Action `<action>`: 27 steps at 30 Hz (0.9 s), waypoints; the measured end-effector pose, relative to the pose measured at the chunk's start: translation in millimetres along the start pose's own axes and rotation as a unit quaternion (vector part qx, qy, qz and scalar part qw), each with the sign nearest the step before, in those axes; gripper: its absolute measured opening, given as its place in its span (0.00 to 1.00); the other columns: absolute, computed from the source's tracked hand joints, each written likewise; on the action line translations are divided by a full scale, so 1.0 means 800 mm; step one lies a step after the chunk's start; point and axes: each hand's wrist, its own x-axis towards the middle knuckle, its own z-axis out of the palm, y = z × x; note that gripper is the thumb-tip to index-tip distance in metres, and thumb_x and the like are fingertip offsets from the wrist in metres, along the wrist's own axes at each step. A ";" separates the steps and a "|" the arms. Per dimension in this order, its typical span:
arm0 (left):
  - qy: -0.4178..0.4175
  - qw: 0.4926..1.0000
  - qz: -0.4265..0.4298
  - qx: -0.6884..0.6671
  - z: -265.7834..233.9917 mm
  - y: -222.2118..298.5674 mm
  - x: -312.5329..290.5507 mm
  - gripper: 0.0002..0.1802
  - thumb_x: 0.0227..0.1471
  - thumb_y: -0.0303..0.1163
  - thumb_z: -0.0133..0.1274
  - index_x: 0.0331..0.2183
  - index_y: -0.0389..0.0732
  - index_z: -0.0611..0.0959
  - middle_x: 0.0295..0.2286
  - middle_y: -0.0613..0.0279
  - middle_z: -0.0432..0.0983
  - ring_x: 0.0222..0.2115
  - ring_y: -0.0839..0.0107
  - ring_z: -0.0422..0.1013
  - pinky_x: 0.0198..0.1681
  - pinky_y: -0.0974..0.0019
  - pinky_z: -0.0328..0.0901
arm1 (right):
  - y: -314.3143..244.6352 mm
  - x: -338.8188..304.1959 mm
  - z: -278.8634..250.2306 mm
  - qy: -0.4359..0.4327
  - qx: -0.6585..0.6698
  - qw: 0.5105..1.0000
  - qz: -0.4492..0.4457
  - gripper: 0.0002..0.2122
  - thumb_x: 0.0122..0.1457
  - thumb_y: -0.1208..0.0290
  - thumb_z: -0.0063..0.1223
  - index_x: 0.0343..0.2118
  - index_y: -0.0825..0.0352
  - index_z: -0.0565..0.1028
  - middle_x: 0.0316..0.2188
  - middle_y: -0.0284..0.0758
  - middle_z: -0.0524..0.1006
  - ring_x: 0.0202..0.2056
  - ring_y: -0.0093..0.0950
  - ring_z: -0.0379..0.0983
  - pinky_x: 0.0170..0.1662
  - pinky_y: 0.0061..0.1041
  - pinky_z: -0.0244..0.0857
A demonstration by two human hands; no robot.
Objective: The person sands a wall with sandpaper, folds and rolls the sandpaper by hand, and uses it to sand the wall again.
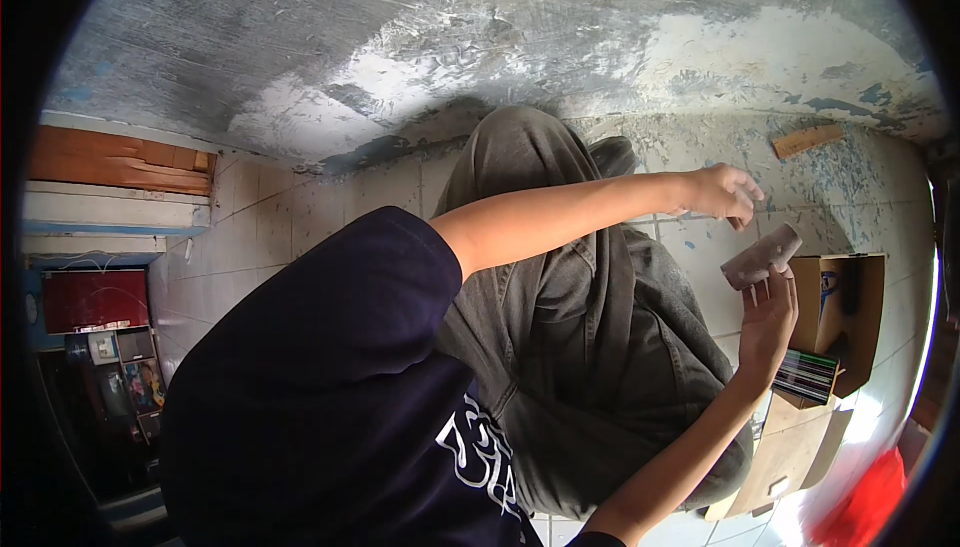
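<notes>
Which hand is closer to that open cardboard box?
Right. The right hand appears just left of the box; the left hand is farther off, up and to the left in the picture.

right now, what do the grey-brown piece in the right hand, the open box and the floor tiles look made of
Grey-brown piece: perhaps sandpaper or stiff paper, from its dull, curved surface; unclear. Open box: likely cardboard, matte tan with thin walls. Floor tiles: probably glazed ceramic, pale, with joint lines and glare.
</notes>
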 end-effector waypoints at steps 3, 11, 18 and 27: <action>0.014 0.999 -0.003 0.035 0.002 -0.006 -0.001 0.33 0.40 0.32 0.55 0.51 0.41 0.66 0.46 0.55 0.66 0.46 0.70 0.64 0.50 0.68 0.58 | -0.006 -0.004 0.005 -0.059 0.076 0.995 0.010 0.13 0.57 0.65 0.42 0.43 0.65 0.67 0.39 0.31 0.70 0.42 0.24 0.65 0.46 0.25 0.58; -0.106 0.992 0.045 -0.049 0.011 -0.005 0.000 0.28 0.37 0.28 0.61 0.44 0.35 0.73 0.35 0.61 0.74 0.36 0.75 0.69 0.40 0.74 0.63 | -0.007 -0.004 0.014 -0.024 0.041 0.999 -0.018 0.13 0.57 0.68 0.41 0.43 0.67 0.66 0.39 0.34 0.70 0.42 0.25 0.67 0.45 0.25 0.59; -0.045 0.990 0.129 0.025 0.012 -0.012 0.005 0.23 0.39 0.28 0.59 0.40 0.33 0.73 0.35 0.60 0.73 0.37 0.73 0.69 0.41 0.71 0.63 | 0.004 -0.001 0.002 -0.004 -0.039 0.999 -0.028 0.19 0.57 0.64 0.43 0.49 0.68 0.63 0.40 0.32 0.70 0.42 0.23 0.67 0.46 0.23 0.57; 0.011 0.969 0.160 0.189 0.010 -0.016 0.004 0.25 0.39 0.29 0.57 0.42 0.34 0.69 0.36 0.54 0.73 0.38 0.68 0.70 0.42 0.67 0.64 | -0.004 -0.005 0.021 0.038 -0.095 0.989 -0.106 0.30 0.50 0.79 0.52 0.56 0.70 0.52 0.31 0.35 0.72 0.46 0.27 0.64 0.51 0.25 0.52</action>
